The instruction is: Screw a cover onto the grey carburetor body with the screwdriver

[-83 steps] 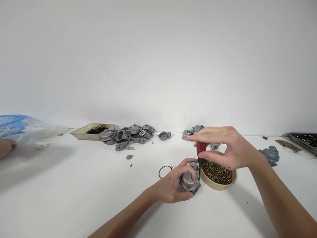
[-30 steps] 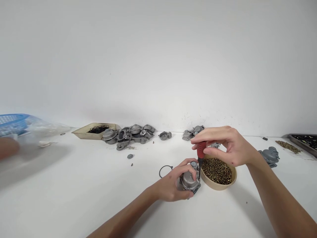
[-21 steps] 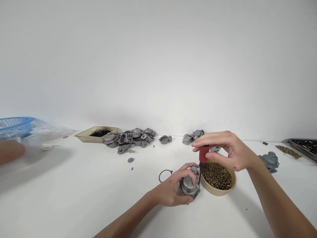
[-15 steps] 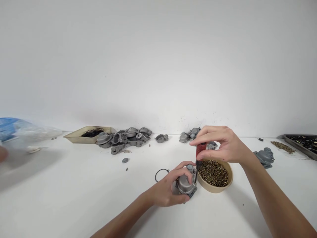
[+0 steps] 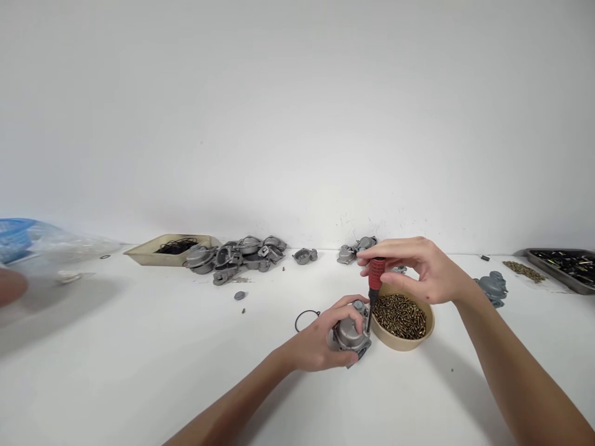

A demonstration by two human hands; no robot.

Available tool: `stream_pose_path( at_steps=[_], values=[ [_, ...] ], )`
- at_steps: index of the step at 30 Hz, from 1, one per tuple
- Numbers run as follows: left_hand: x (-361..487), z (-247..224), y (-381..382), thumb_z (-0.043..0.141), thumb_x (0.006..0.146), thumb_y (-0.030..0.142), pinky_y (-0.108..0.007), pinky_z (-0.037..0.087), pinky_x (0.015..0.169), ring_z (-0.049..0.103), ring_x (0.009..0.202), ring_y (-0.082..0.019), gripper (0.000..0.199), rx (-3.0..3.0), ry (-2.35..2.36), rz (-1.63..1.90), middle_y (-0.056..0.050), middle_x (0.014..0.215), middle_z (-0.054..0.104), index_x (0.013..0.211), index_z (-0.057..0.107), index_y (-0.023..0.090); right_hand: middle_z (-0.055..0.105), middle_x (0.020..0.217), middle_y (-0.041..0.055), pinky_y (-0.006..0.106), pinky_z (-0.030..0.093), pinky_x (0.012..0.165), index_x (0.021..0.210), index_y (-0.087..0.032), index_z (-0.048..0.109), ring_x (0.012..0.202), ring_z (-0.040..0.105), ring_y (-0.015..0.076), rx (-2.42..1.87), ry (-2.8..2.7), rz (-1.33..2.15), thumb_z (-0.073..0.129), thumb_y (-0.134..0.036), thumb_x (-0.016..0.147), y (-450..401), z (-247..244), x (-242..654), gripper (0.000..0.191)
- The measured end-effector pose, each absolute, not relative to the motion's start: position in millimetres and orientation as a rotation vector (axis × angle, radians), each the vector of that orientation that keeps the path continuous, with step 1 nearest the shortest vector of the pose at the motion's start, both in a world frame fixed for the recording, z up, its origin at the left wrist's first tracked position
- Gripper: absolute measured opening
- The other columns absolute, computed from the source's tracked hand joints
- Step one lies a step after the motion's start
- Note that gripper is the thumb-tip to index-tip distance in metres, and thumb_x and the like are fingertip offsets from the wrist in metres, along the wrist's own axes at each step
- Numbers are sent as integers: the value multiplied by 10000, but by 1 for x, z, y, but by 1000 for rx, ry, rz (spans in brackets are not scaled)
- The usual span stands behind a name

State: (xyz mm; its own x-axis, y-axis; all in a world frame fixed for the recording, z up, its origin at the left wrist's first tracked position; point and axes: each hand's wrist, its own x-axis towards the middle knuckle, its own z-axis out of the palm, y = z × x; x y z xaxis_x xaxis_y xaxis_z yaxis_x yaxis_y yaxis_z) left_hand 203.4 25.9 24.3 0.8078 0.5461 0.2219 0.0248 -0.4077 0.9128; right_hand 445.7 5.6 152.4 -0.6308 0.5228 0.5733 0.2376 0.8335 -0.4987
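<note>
My left hand (image 5: 320,344) is closed around a grey metal carburetor (image 5: 348,333), holding it on the white table with its round bowl facing up. A screwdriver (image 5: 376,274) with a red handle stands nearly upright, its dark shaft reaching down to the carburetor's right edge. Around the top of that handle curl the fingers of my right hand (image 5: 418,269), the thumb on the near side and a little loose. Directly right of the carburetor is a round tub (image 5: 403,344) full of small brass-coloured screws. A thin black rubber ring (image 5: 297,322) lies left of my left hand.
Grey metal bowls and housings (image 5: 251,248) are heaped at the back, beside a tray (image 5: 144,253) of black rings. On the right are another carburetor (image 5: 493,288), brass parts (image 5: 524,271) and a dark tray (image 5: 576,286). Another person's hand (image 5: 12,286) is near a plastic bag (image 5: 69,248).
My right thumb has slid off the handle's front, showing more of the red. The view has shifted slightly. The carburetor stays in my left hand, and the other person's hand reaches further in.
</note>
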Motion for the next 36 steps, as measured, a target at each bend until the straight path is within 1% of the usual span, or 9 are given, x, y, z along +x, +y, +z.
stream_pose_path(
  at_steps=[4, 10, 15, 20, 25, 28, 30, 34, 36],
  values=[
    [204, 23, 27, 776, 759, 210, -506, 449, 1088, 298, 1505, -376, 306, 1921, 438, 604, -126, 1440, 493, 1000, 589, 231, 735, 941, 34, 310, 577, 742, 1222, -243, 753, 869, 672, 164, -592, -2236, 350, 746, -182, 941, 6, 152, 446, 287],
    [202, 22, 26, 783, 747, 206, -508, 463, 1084, 243, 1539, -379, 323, 1895, 441, 589, -126, 1448, 489, 1005, 591, 233, 738, 1010, 52, 335, 580, 803, 1340, -230, 683, 936, 668, 167, -511, -2293, 471, 535, -83, 1005, 6, 152, 445, 395],
    [203, 21, 27, 784, 751, 215, -522, 429, 1121, 274, 1525, -374, 312, 1914, 429, 602, -118, 1487, 469, 999, 596, 232, 711, 924, 31, 304, 565, 728, 1190, -226, 757, 841, 662, 154, -578, -2233, 300, 765, -187, 929, 8, 151, 444, 264],
    [204, 23, 27, 792, 752, 243, -516, 426, 1114, 315, 1491, -377, 296, 1911, 416, 607, -119, 1447, 484, 976, 598, 228, 744, 1025, 51, 329, 597, 794, 1344, -239, 683, 935, 682, 166, -511, -2276, 522, 571, -82, 987, 5, 152, 444, 406],
    [204, 24, 27, 793, 758, 236, -508, 420, 1112, 378, 1449, -360, 300, 1932, 426, 611, -120, 1411, 509, 985, 597, 230, 697, 909, 25, 299, 565, 711, 1210, -237, 756, 811, 650, 147, -574, -2236, 311, 791, -202, 914, 5, 152, 443, 300],
    [203, 24, 26, 795, 765, 250, -504, 409, 1129, 329, 1486, -366, 294, 1936, 426, 612, -113, 1351, 551, 981, 596, 232, 705, 1045, 66, 346, 586, 805, 1367, -229, 674, 932, 668, 171, -534, -2292, 409, 624, -135, 985, 3, 153, 443, 396],
    [203, 24, 26, 795, 765, 245, -499, 414, 1128, 307, 1503, -366, 295, 1929, 428, 606, -116, 1343, 558, 984, 598, 231, 725, 1051, 65, 347, 594, 826, 1406, -234, 644, 974, 671, 173, -489, -2299, 483, 557, -83, 989, 4, 152, 443, 452],
    [202, 23, 27, 792, 765, 242, -489, 442, 1094, 331, 1492, -370, 305, 1934, 429, 606, -125, 1422, 517, 998, 596, 227, 693, 907, 20, 283, 565, 695, 1247, -252, 742, 817, 645, 143, -570, -2236, 332, 746, -185, 940, 6, 150, 442, 315],
    [202, 22, 27, 789, 766, 251, -478, 465, 1057, 364, 1467, -371, 310, 1929, 422, 605, -122, 1426, 510, 1001, 589, 229, 690, 966, 35, 303, 573, 720, 1267, -251, 733, 825, 643, 146, -592, -2246, 325, 739, -205, 944, 5, 150, 442, 327]
  ],
)
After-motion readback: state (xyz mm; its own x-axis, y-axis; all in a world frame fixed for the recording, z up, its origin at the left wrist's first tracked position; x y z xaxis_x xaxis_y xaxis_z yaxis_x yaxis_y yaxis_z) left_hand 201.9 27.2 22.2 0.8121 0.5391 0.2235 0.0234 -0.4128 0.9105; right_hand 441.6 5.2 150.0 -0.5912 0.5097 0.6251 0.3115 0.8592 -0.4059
